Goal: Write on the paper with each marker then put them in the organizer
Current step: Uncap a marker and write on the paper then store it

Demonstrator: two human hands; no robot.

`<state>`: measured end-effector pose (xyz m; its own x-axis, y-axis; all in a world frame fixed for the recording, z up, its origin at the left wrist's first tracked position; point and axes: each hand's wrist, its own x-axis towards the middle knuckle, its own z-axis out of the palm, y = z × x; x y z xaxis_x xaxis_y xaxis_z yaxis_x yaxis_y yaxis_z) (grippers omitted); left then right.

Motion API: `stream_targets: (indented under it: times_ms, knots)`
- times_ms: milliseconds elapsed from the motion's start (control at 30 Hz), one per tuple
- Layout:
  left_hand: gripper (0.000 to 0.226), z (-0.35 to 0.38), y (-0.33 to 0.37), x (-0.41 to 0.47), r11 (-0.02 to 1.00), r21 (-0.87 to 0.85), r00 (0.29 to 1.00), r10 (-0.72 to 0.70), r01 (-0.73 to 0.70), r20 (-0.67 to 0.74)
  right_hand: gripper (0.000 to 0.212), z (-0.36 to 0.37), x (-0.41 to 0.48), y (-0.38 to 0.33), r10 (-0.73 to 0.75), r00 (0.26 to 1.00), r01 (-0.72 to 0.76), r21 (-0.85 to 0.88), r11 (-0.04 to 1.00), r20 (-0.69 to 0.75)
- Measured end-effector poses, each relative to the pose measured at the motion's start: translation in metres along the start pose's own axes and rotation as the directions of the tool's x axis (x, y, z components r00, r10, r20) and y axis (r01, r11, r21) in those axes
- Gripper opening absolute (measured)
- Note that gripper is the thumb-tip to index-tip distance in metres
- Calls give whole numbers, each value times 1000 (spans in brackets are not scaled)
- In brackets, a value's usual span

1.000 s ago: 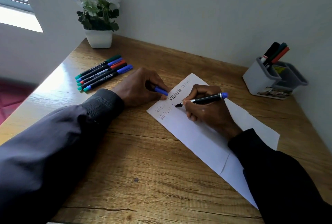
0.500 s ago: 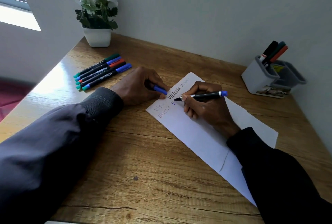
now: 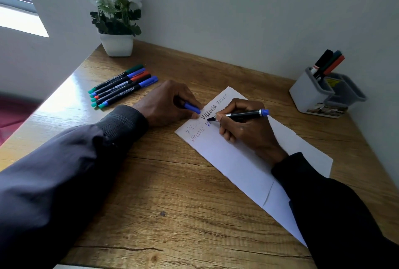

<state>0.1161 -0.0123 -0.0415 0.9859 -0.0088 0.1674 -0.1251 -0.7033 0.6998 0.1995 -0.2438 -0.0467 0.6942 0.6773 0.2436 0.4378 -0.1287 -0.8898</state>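
Observation:
A white sheet of paper [image 3: 235, 161] lies slanted on the wooden desk [image 3: 172, 204], with several handwritten words near its top corner. My right hand [image 3: 244, 128] grips a black marker with a blue end [image 3: 244, 115], its tip on the paper beside a blue letter. My left hand [image 3: 168, 104] holds the blue cap [image 3: 192, 108] at the paper's top edge. Several capped markers [image 3: 123, 85] lie side by side at the left. A grey organizer [image 3: 311, 94] at the right back holds three markers [image 3: 328, 62].
A white pot with a white-flowered plant [image 3: 116, 31] stands at the back left corner by the wall. The desk's left edge runs beside a window and a drop to the floor. A wall closes the back and right.
The marker tip moved up and right from the second line's start, and a blue letter now shows there. My left hand kept still with the cap.

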Motion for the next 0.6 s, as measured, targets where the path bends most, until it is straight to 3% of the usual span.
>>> stream_targets:
  times_ms: [467,600]
  knots:
    - [26,1,1,-1,1000,3,1000,10,-10,-11,18,-2,1,3,52,997,-52,-3,999,-51]
    - [25,0,1,-1,1000,1,1000,3,-3,-5,14,-1,1,4,10,998,-9,12,1000,-58]
